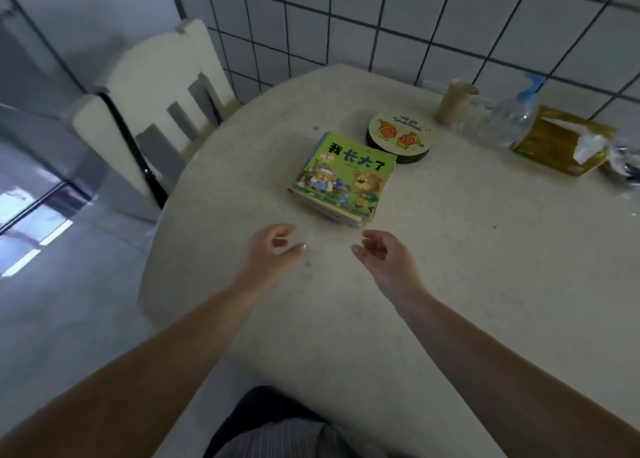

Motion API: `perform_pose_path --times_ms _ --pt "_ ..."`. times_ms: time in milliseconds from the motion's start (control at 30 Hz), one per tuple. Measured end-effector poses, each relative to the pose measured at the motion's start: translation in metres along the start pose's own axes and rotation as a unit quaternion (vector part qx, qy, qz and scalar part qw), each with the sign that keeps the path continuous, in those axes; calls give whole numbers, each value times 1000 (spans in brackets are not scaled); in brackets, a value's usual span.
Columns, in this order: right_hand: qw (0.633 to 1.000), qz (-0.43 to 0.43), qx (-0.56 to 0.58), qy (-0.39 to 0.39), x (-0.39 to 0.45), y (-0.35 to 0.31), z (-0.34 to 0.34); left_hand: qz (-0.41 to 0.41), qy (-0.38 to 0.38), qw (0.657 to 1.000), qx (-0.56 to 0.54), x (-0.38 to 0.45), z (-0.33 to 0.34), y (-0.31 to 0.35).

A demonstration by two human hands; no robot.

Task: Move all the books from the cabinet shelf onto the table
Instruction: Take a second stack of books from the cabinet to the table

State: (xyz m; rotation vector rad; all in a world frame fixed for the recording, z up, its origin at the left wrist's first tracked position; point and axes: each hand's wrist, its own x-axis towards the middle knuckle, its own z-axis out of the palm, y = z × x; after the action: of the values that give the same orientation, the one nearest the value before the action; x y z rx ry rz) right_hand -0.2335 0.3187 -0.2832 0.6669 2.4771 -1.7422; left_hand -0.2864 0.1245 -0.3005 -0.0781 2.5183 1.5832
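Books lie in a flat stack on the table, toward its far left edge, a green cover with cartoon bears on top. Just behind the stack sits a round tin. Along the far edge, by the tiled wall, stand a paper cup, a pump bottle and a yellow tissue pack. The left hand and right hand hover just short of the stack's near edge, apart from it, fingers loosely curled, grasping nothing. A cream chair stands past the table's left edge.
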Motion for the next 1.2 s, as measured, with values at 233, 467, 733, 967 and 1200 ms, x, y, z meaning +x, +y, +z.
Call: perform_pose_path --times_ms 233,467,733,967,1200 --pt "985 -76 -74 -136 -80 17 0 -36 65 995 -66 -135 -2 -10" --pt "945 -140 -115 -273 -142 15 33 -129 192 970 -72 -241 -28 -29" --pt "878 -189 -145 -416 -219 2 93 -167 330 918 -143 -353 -69 -58" --pt "788 -266 -184 -524 -326 4 144 -190 449 852 -190 -480 -93 -98" --pt "712 -313 -195 -598 -464 30 175 -230 546 780 -201 -631 -91 -128"
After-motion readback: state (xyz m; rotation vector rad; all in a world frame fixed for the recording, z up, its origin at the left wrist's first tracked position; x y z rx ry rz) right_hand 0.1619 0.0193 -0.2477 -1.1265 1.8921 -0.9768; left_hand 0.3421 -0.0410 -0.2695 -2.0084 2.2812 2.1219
